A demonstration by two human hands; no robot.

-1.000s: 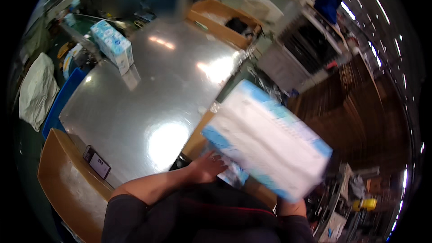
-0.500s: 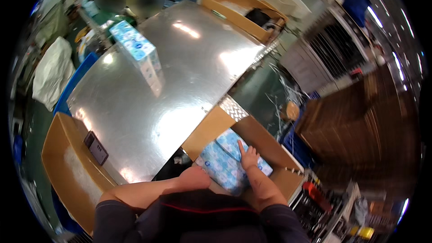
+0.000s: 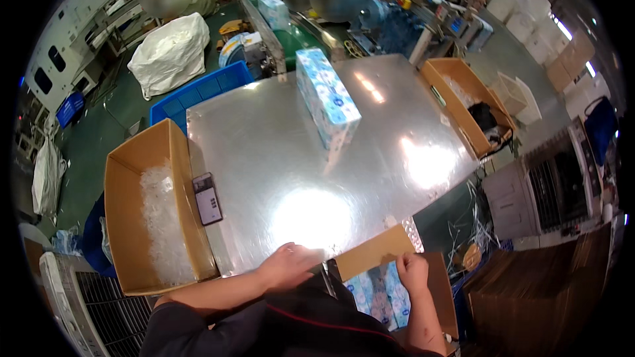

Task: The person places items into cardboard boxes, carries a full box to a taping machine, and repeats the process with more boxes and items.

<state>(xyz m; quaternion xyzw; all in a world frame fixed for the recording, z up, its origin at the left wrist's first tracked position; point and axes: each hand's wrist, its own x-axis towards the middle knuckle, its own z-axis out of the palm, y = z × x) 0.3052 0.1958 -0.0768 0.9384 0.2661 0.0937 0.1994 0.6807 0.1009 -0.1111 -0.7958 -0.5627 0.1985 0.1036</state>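
Low at the right, an open cardboard carton (image 3: 442, 291) holds blue-and-white patterned packs (image 3: 380, 296), which look like tissue packs. My right hand (image 3: 412, 271) is closed in a fist over the packs at the carton's far side; whatever its fingers may grip is hidden. Over the near edge of the metal table (image 3: 264, 132), my left hand (image 3: 291, 268) has its fingers stretched out and holds nothing. Farther back on that table, a tall blue-and-white pack (image 3: 329, 96) stands apart from both hands.
At the left, a cardboard box (image 3: 188, 215) contains clear plastic pieces, beside a phone (image 3: 208, 199) on the table. Another cardboard box (image 3: 456, 96) sits at the far right corner. A blue crate (image 3: 202, 96) adjoins the far left edge. Stacked flat cardboard (image 3: 536, 291) stands right.
The view has swung left, so the table appears farther right. My right hand has gone from pointing fingers on the packs to a fist. My left hand has unfolded its fingers.
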